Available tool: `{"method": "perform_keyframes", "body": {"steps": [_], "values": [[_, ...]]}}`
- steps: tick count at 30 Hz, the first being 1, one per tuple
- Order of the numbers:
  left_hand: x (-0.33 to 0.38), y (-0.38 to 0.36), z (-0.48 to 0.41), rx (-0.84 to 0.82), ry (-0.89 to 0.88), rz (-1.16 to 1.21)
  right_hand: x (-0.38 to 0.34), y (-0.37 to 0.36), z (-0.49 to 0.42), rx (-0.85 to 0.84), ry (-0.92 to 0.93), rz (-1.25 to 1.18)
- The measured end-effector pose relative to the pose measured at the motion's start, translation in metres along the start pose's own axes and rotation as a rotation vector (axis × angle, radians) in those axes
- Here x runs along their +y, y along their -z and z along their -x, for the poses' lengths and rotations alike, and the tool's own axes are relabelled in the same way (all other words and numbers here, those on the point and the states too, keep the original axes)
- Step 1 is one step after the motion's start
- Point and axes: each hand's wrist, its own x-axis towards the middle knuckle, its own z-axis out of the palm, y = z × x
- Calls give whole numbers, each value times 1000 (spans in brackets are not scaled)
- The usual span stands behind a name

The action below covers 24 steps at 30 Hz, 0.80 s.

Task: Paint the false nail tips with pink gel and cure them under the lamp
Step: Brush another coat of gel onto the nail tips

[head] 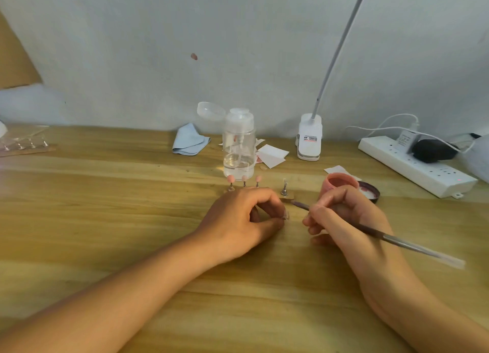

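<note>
Left hand (246, 220) down on the wooden table (105, 220) near the middle, fingers curled in, thumb and forefinger pinching what looks like a small clear nail tip (286, 215); underside of it hidden by the fingers. Right hand (344, 220) just beside, apart from the left, fingers closed round a long brush (383, 236) as round a pen, handle slanting back to the right over the hand, bristle end pointing left and lying just above the left forefinger

Just behind the left hand, a row of three pink painted tips (244, 178) upright on small metal stands, and to their right a fourth tip (284, 186), clear and unpainted, on a stand of its own. Behind the right hand, open pink gel pot (340, 182), partly covered by the fingers, with its dark lid (370, 191) upturned just to the right

Farther back: clear pump bottle (239, 146) with a little liquid at the bottom, cap flipped open; folded blue cloth (189, 141) to its left; white pads (272, 154) to its right; white clip lamp (309, 138) with a thin neck rising out of view; white power strip (415, 165) at far right, plugs in. At the far left edge, a blurred tray of more clear tips (23, 141)
</note>
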Motion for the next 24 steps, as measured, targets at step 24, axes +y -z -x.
{"method": "perform_keyframes", "body": {"steps": [24], "values": [[-1, 0, 0, -5, 8, -3, 0, -3, 2, -47, 29, 144]]}}
